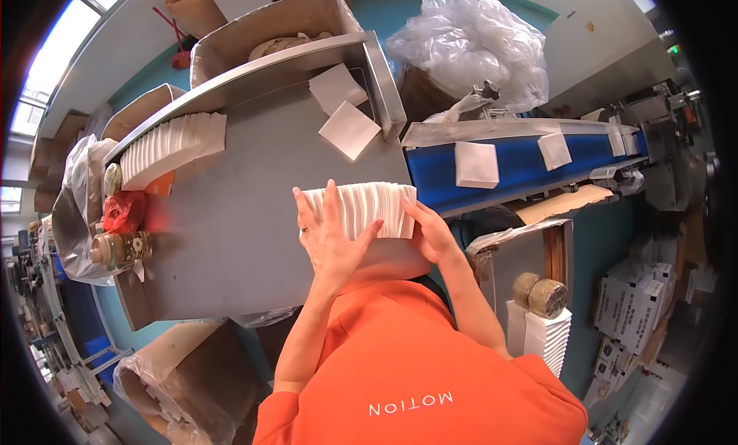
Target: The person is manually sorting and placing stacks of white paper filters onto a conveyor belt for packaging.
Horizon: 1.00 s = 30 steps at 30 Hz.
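Observation:
A row of folded white paper napkins (357,206) stands on edge near the front of the grey metal table, right before me. My left hand (330,241) grips its left part, fingers spread over the end and top, thumb against the near side. My right hand (432,231) presses on the right end, fingertips at the last napkins. Beyond them, a loose napkin stack (350,130) and another stack (337,89) lie near the table's far right corner. A longer row of napkins (175,146) leans along the far left edge.
On the right, a blue conveyor belt (519,168) carries several napkin stacks up to the metal table (254,237). Tape rolls (542,293) rest on more napkins at lower right. A red plastic bag (123,212) and a patterned roll (121,249) sit at the left end; cardboard boxes (192,368) stand around.

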{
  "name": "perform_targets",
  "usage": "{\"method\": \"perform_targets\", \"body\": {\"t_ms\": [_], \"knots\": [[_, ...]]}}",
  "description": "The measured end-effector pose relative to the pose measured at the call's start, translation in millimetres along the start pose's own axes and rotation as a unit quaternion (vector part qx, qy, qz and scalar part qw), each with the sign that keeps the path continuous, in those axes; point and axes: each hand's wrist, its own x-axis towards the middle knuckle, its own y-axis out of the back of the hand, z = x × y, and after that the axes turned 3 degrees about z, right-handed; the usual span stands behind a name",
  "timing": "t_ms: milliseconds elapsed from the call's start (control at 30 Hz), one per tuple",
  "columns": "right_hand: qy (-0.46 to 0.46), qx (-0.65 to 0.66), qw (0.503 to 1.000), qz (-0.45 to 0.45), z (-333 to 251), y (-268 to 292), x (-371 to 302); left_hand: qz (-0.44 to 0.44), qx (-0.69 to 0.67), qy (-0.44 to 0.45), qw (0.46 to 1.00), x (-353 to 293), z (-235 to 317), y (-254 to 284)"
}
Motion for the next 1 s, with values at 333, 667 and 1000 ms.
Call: {"method": "perform_targets", "body": {"t_ms": [333,667,1000], "knots": [[0.038,0.006,0.998,0.050,4,6,5,-0.002,-0.034,-0.040,0.999,-3,-4,-7],[0.007,-0.164,0.986,0.022,9,-1,-7,-0.017,-0.013,0.004,1.000,0,4,-2],[0.034,-0.101,0.994,0.018,3,0,2,-0.004,-0.008,-0.011,1.000,-2,2,-7]]}}
